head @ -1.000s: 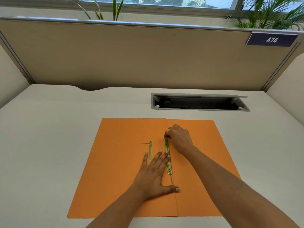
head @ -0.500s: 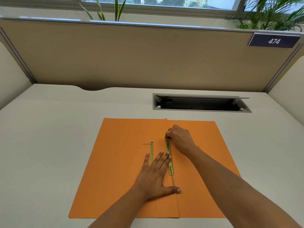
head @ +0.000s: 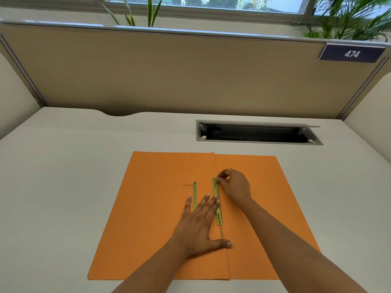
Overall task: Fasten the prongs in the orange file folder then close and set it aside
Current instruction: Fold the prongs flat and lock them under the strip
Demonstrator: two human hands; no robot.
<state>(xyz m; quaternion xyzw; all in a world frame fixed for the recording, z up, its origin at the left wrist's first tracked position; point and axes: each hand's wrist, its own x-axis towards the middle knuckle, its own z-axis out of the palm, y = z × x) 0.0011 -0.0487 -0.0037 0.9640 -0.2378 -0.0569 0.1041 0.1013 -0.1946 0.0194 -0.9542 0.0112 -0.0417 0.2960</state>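
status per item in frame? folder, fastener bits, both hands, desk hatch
orange file folder: open, lying flat on the desk.
fastener bar: along the centre fold; a thin prong sticks out past its near end.
second metal strip: loose on the left panel, partly under the fingers.
left hand: open, palm down, pressing on the folder.
right hand: pinching at the bar's far end.
cable hatch: open.
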